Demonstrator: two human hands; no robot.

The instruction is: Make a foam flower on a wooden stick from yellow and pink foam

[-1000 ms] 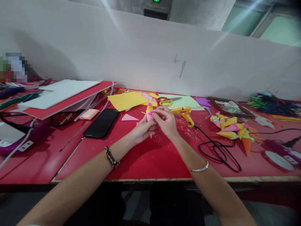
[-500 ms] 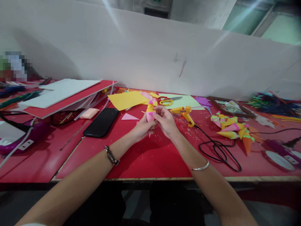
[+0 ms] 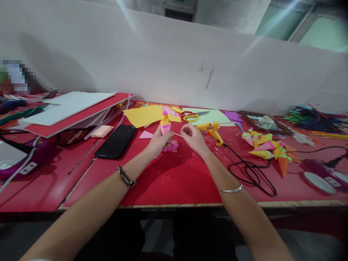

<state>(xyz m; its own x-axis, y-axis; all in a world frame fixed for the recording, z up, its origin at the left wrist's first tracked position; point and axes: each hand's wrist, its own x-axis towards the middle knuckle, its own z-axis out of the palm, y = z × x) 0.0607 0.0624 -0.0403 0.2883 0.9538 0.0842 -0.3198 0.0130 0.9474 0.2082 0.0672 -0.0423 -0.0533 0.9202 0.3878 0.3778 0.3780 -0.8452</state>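
My left hand (image 3: pixel 159 141) is wrapped round a small craft ice-cream cone (image 3: pixel 165 127), held upright. Its body is pink, with a yellow swirled top and a pink ball at the tip. To the right of it, my right hand (image 3: pixel 193 137) is apart from the cone, thumb and fingers curled together in a pinch; whatever they hold, if anything, is too small to make out. Under the left hand lies a bright pink fuzzy piece (image 3: pixel 172 146) on the red table (image 3: pixel 174 181). A yellow glue gun (image 3: pixel 212 131) rests just beyond the right hand.
Yellow-handled scissors (image 3: pixel 194 116) lie on pale green paper, near a yellow sheet (image 3: pixel 144 115). A black phone (image 3: pixel 116 141) and pink block (image 3: pixel 102 131) are at left. Finished cones (image 3: pixel 268 146) are heaped at right, beyond the glue gun's looped black cord (image 3: pixel 252 174).
My right hand has come off the cone and moved slightly right. My left hand has shifted left with the cone. The pink piece below now shows more.
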